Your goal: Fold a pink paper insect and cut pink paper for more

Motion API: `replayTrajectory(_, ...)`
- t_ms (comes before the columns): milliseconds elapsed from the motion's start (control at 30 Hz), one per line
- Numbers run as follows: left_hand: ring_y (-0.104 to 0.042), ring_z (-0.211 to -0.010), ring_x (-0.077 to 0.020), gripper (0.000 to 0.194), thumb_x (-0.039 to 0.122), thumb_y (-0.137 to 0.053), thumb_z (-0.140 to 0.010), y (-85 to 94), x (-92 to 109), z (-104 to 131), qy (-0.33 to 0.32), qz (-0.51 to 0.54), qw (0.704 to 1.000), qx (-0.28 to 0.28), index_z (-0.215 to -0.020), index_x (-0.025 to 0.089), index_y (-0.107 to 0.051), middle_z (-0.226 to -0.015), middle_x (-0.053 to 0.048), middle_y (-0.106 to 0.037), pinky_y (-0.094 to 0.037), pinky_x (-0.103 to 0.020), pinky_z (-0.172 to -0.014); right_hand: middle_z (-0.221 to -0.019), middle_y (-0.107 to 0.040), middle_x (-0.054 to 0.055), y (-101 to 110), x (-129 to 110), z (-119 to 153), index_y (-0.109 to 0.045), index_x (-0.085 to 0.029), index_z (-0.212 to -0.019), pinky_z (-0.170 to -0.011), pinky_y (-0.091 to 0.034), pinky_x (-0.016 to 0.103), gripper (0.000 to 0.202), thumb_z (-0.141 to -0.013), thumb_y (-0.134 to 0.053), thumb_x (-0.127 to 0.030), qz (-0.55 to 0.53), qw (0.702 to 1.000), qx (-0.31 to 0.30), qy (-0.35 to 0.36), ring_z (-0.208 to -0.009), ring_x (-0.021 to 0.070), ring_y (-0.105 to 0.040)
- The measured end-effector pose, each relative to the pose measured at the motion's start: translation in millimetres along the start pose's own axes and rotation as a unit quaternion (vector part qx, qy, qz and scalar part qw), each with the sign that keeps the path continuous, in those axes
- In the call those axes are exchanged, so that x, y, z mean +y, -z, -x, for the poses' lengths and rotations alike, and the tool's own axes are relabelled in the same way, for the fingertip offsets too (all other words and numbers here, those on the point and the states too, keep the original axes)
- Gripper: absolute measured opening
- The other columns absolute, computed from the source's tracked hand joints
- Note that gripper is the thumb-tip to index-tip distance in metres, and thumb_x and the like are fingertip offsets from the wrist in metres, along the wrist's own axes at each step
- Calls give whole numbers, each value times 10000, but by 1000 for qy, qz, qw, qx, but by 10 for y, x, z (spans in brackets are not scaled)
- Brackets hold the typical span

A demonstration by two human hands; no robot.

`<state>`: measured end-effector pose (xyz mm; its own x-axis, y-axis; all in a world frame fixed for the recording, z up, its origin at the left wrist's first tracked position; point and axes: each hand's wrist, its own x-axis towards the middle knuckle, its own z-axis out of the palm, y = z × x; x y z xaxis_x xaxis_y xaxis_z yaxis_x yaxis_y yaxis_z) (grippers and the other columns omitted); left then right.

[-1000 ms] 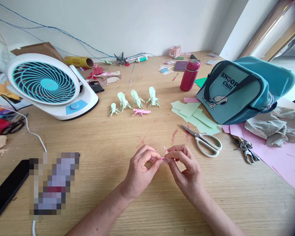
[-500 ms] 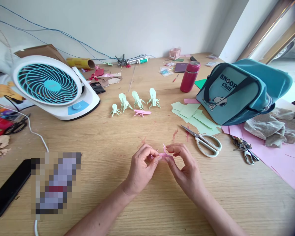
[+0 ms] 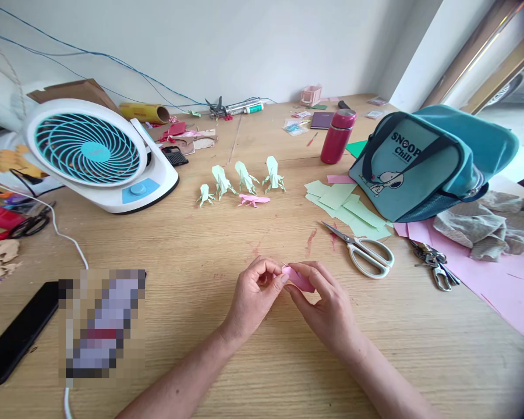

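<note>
A small folded piece of pink paper is held between my two hands, just above the wooden table. My left hand pinches its left end between thumb and fingers. My right hand has its fingers along the paper's upper side and the thumb below it, closed on it. Part of the paper is hidden behind the fingers. Beyond the hands stand several pale green origami insects in a row, with one pink origami insect lying in front of them.
Scissors lie right of my hands, near green paper sheets and a bunch of keys. A red bottle and a blue bag stand behind. At left are a fan and a black phone.
The pink paper has turned, so a broader flat face now shows at its right. My right fingers have come down onto it, where a thin strip stood up before.
</note>
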<state>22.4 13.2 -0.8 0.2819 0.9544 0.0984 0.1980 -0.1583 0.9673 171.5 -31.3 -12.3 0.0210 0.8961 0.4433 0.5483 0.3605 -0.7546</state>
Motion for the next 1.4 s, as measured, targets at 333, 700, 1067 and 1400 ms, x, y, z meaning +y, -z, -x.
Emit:
replayTrajectory(333, -548, -638, -124, 202, 341, -650, -858, -1, -40, 29, 49, 20, 998, -16, -753, 179, -591, -660, 14, -585, -456, -248, -630, -986, -693, 59, 5, 10, 8, -628, -240, -1105, -775, -551, 293, 196, -931, -564, -177, -35, 999, -4, -23, -892, 177, -666)
replayTrajectory(700, -580, -1078, -229, 200, 255, -683, -852, 434, -56, -216, -122, -190, 970, -86, -1051, 236, -676, -1086, -59, -685, -441, -385, -962, -854, -673, 13, 94, 56, -26, -666, -221, -1059, -677, -510, 253, 173, -890, -635, -203, -60, 996, 17, -60, -721, 131, -613)
replayTrajectory(1067, -561, -968, -213, 136, 313, -663, -879, 403, -242, -252, -170, -287, 924, -188, -977, 234, -715, -990, -28, -711, -436, -374, -897, -822, -653, 5, 122, 87, -42, -682, -211, -1060, -627, -482, 238, 186, -875, -663, -212, -61, 996, 5, -66, -680, 118, -572)
replayTrajectory(1400, -579, -965, -188, 199, 245, -713, -843, 574, -117, -280, -149, -185, 962, -132, -1040, 263, -729, -974, -13, -727, -449, -329, -880, -1011, -701, 48, 153, 123, -48, -678, -236, -1128, -689, -550, 240, 222, -926, -585, -223, -1, 998, -39, -49, -867, 166, -682)
